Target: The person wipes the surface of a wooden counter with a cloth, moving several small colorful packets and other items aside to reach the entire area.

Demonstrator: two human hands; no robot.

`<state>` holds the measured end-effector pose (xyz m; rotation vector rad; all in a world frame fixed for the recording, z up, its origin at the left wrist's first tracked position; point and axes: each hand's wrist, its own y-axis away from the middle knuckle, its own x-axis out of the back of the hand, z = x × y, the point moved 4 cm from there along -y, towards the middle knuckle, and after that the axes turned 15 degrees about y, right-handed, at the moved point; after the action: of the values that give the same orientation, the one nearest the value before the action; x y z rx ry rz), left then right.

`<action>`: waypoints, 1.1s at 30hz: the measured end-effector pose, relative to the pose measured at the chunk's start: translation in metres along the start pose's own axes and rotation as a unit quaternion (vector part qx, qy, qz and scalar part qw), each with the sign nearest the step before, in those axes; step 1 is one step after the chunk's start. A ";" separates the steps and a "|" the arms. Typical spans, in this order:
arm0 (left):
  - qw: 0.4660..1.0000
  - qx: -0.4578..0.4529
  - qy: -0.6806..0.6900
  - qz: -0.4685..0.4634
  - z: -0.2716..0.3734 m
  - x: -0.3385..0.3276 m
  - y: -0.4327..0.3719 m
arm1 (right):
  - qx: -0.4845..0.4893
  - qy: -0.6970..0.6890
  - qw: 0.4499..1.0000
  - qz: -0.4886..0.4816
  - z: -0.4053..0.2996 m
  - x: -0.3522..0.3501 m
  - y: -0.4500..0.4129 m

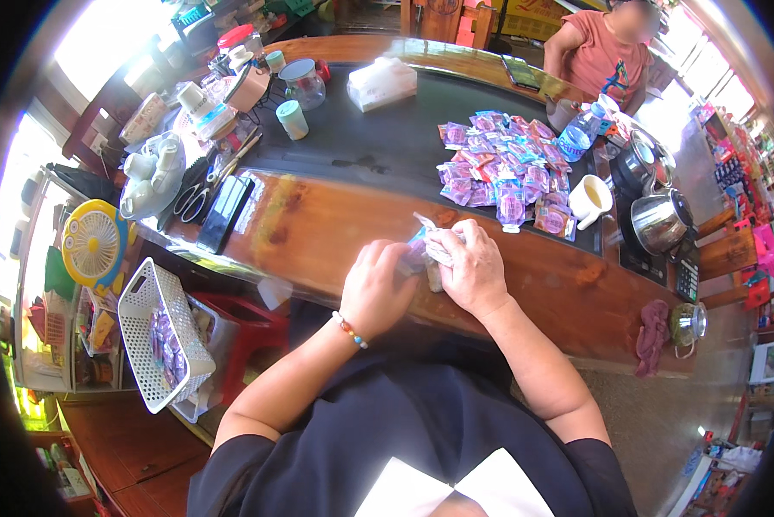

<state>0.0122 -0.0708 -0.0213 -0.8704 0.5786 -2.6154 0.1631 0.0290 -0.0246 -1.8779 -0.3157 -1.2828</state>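
My left hand, with a beaded bracelet at the wrist, grips the edge of a small purple plastic packet. The packet is blurred and partly covered by my fingers. My right hand is closed on a crumpled pale cloth, pressed against the packet's right side. Both hands work just above the near wooden edge of the table. Beyond my right hand lies a heap of similar small purple packets on the table's dark inset top.
A white mug, a water bottle and a steel kettle stand at right. Scissors and a phone lie at left. A white basket holds more packets. A person sits across the table.
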 end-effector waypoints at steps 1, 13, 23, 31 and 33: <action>1.000 -0.011 -0.018 -0.011 -0.001 -0.001 -0.003 | 0.000 -0.002 1.000 0.002 0.000 0.000 0.001; 0.992 -0.098 -0.067 -0.053 0.010 -0.009 -0.009 | -0.041 -0.033 0.997 0.050 0.014 0.000 0.004; 0.999 -0.002 -0.036 -0.019 -0.008 -0.006 -0.018 | -0.055 -0.037 0.997 0.047 0.018 -0.001 0.005; 0.999 0.048 -0.016 -0.006 -0.018 0.042 -0.013 | -0.050 -0.055 0.994 0.077 0.009 -0.001 -0.002; 0.998 -0.023 -0.055 -0.037 -0.004 0.021 -0.016 | -0.051 -0.037 0.994 0.092 0.016 0.000 0.001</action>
<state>-0.0095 -0.0646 -0.0062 -1.0623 0.5901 -2.6079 0.1741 0.0399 -0.0277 -1.9941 -0.1130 -1.1259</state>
